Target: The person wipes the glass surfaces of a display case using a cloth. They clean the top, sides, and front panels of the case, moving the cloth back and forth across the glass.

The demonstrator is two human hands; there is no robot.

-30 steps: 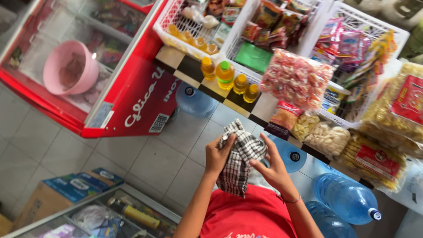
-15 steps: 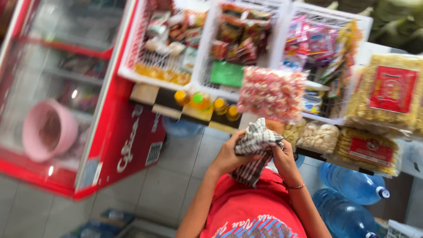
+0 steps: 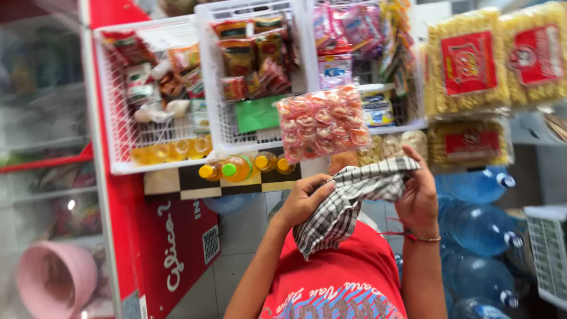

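Now: checkered cloth held in both hands

Overhead, a checkered cloth (image 3: pixel 345 204) is gripped between the two hands. Its lower bunch is clenched by the left hand (image 3: pixel 304 201), while its upper edge is pinched by the right hand (image 3: pixel 416 198). Just beyond the hands, a bag of pink snacks (image 3: pixel 322 121) is hung from white wire baskets (image 3: pixel 236 133).

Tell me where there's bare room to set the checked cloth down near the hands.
Both the left hand and right hand hold the checked cloth. Bare patches: the checkered ledge left of the yellow bottles, and the floor tiles beside the red freezer. The white baskets and the water jugs are crowded.
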